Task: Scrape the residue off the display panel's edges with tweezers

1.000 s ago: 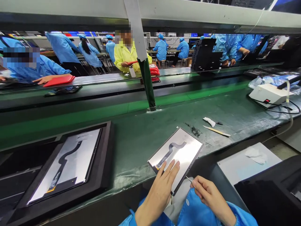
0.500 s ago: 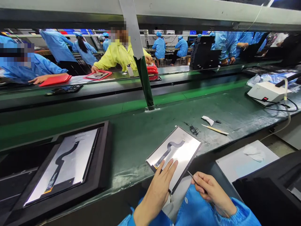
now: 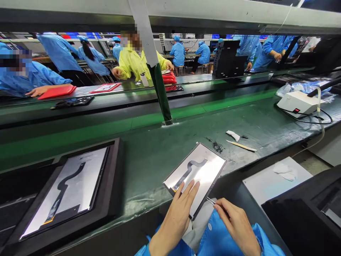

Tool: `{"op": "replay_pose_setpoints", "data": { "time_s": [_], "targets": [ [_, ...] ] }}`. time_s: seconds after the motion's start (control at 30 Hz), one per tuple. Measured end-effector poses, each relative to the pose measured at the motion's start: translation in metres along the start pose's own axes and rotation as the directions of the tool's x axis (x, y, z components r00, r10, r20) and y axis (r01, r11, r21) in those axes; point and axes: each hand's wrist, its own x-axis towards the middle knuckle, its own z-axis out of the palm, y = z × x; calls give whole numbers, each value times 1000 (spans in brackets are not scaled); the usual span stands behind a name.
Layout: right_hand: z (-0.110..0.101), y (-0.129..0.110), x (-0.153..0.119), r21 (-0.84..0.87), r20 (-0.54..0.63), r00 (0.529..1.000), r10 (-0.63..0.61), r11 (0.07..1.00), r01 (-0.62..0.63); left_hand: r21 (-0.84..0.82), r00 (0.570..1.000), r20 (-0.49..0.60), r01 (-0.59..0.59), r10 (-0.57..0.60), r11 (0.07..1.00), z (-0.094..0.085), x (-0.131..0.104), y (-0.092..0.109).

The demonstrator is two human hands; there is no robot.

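Note:
A silver-backed LCD screen panel with a dark ribbon cable lies at the bench's front edge, its near corner overhanging. My left hand holds it, the fingers spread across its lower left part; the thumb is mostly hidden. Between thumb and fingers of my right hand is a pair of tweezers. Their tips are at the panel's near right edge; I cannot tell whether they grip anything there. A second LCD screen panel rests in a black foam tray on the left.
Black scraps, a craft knife and a white-wrapped tool lie beyond the panel. A white machine with cables stands at the right. A green post rises from the bench. Co-workers sit and stand across the line.
My right hand has turned and brought the tweezers up to the panel's edge. My left hand stays on the panel. Across the line, the person in yellow has lifted a hand off a red-framed item.

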Motion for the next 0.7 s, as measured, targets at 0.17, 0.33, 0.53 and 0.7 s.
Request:
{"op": "replay_pose_setpoints", "data": {
  "time_s": [0.17,0.33,0.53,0.7],
  "targets": [
    [1,-3,0,-134,-40,994,-104,986,98,-21,1000,-8,-9,9,1000,2,0,-1],
    [3,-4,-2,-212,-78,986,-150,969,131,-12,1000,-14,-4,4,1000,3,0,-1],
    [4,-6,-3,-243,-81,986,-146,962,123,-3,1000,-29,-9,9,1000,5,-1,-1],
    [3,-3,1,-53,-1,999,48,997,-48,21,996,-50,-67,68,998,5,-1,-4]
  ]
}}
